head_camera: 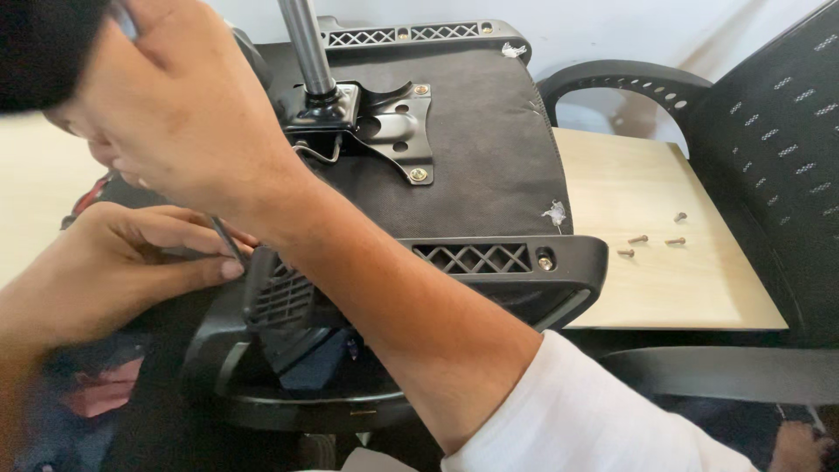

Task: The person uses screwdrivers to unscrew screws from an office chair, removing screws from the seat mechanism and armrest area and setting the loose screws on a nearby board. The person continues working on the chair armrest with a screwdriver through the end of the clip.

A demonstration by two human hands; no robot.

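An office chair seat lies upside down, its black fabric underside facing up. A metal mounting plate with a gas cylinder is bolted to the middle. My right hand reaches across to the upper left, closed over the top of a thin dark tool shaft. At the left, my left hand pinches the lower part of that shaft beside the black plastic armrest bracket. The tool's tip is hidden behind my fingers. The near armrest bracket carries one screw.
Several loose screws lie on the light wooden tabletop to the right of the seat. A second black mesh chair with a curved armrest stands at the right. A red object shows at the left edge.
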